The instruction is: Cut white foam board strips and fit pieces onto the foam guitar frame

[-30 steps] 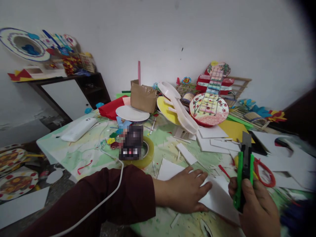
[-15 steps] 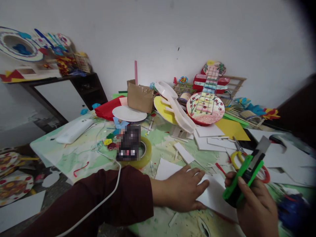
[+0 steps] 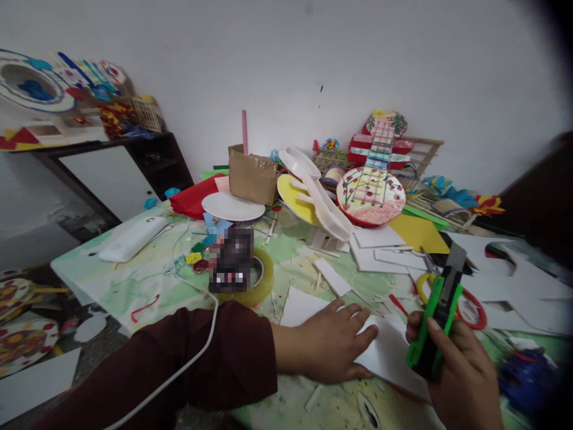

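Observation:
My left hand (image 3: pixel 333 343) lies flat, fingers stretched out, pressing down a white foam sheet (image 3: pixel 389 352) near the table's front edge. My right hand (image 3: pixel 456 370) is closed around a green and black utility knife (image 3: pixel 436 322), held just above the sheet's right end with the blade pointing up and away. My dark red sleeve (image 3: pixel 201 364) covers the left forearm, and a white cable (image 3: pixel 197 352) runs across it.
A tape roll (image 3: pixel 264 278) and a blurred dark object (image 3: pixel 233 260) sit behind my left arm. Scissors with red and yellow handles (image 3: pixel 470 301) lie right of the knife. White foam pieces (image 3: pixel 380 251), a cardboard box (image 3: pixel 253 173), a painted guitar model (image 3: pixel 376 185) and coloured paper crowd the green table (image 3: pixel 134 280).
The knife was upright, tilted far to the right, and now stands steeper again. My left hand stayed flat on the sheet. The view shifted slightly.

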Demonstrator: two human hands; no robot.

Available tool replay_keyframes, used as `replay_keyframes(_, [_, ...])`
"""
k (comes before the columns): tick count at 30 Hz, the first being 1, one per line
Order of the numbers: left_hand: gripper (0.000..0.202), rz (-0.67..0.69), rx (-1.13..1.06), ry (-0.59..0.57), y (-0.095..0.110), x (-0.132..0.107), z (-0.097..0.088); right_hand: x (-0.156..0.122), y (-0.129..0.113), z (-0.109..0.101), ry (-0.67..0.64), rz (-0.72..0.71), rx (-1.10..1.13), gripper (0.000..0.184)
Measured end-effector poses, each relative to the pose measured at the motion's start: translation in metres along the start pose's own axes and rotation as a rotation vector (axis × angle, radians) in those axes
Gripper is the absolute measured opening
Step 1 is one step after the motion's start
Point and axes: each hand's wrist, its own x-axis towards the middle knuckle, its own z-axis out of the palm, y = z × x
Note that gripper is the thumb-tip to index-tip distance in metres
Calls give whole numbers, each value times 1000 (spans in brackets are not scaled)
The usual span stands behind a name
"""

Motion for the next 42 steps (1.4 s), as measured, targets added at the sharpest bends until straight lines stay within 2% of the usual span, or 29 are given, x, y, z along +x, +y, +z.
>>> replay_keyframes(9, [66, -2, -12, 4, 0, 0, 1, 1, 2, 0, 4, 61, 48, 40])
replay_keyframes(16, [65, -3, -18, 5, 0, 0, 0, 1, 0, 2, 11, 34, 37, 46])
replay_keyframes(23, [66, -5, -21, 11, 0, 1, 1, 2, 4, 1, 8, 45, 60, 42])
replay_keyframes(29, [66, 1, -10, 9, 1, 0, 1, 1, 2, 1, 30, 75, 77, 51])
replay_keyframes(35, [66, 1, 0, 20, 0, 0, 1, 1, 6, -3, 24, 42, 31, 37])
replay_keyframes(40, [66, -3, -1, 21, 0, 0, 2, 1, 3, -3, -13, 4, -9, 34])
replay_keyframes(42, [65, -4, -3, 21, 0, 0, 1, 1, 1, -1, -7, 34, 21, 37])
